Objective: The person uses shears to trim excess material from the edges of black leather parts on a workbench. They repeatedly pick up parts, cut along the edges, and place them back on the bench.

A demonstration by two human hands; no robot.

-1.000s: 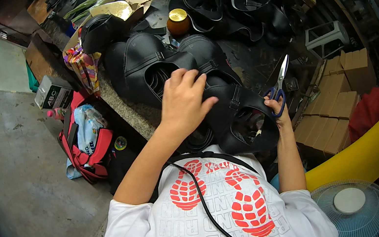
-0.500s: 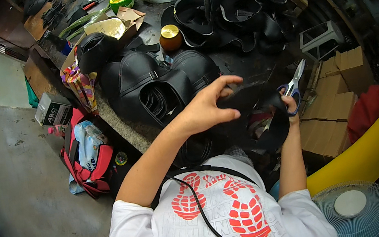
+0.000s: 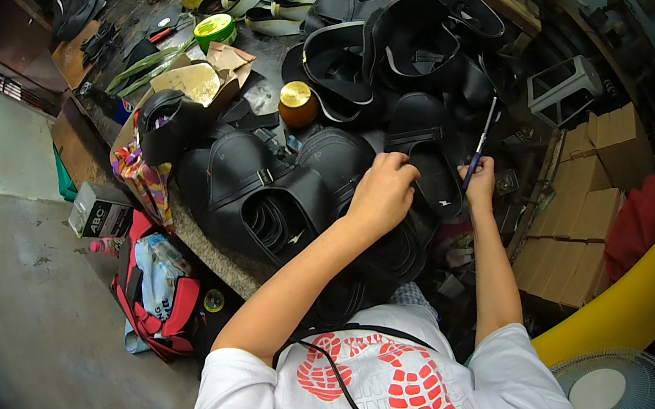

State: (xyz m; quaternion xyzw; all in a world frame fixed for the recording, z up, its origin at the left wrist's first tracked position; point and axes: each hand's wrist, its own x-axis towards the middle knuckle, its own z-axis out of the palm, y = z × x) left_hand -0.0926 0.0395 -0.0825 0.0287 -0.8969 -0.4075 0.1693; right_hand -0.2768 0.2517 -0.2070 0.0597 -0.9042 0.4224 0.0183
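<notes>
In my right hand is a pair of scissors with blue handles, blades pointing up and away from me. My left hand has its fingers curled at the left edge of a black leather shoe upper with a strap across it. My fingertips are partly hidden, but they appear to grip its edge. Left of that hand lie more black leather uppers, one with a buckle, and coiled black strips show inside its opening. Below the left hand is another stack of curved black strips.
A brown jar with a gold lid stands beyond the uppers, near a pile of black uppers. A green-and-yellow tub sits farther back. Cardboard boxes, a yellow curved chair back and a fan are to the right.
The black upper, raised and blurred before, now lies lower and flatter on the pile. My left hand has closed at its edge, and the scissors have turned to edge-on.
</notes>
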